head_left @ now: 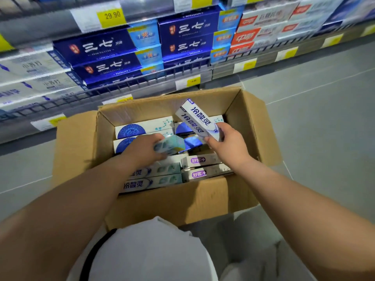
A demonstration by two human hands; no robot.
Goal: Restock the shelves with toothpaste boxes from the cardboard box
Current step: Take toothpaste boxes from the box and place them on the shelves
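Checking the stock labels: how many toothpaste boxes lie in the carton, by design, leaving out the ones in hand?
White with blue disc: 3
White with teal end: 2
White with purple label: 2
Total: 7 visible; the middle of the carton is partly hidden.

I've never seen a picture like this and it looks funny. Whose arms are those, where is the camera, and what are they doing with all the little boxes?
There is no machine here. The arms belong to a person, and the camera sits on their head, looking down, so you see what they see. On the floor stands an open cardboard box full of toothpaste boxes. The right hand holds a white toothpaste box lifted up out of it. The left hand is down inside, gripping a greenish toothpaste box, which looks blurry. Behind are shop shelves with blue toothpaste boxes already stacked and yellow price tags. The person is filling the shelves.
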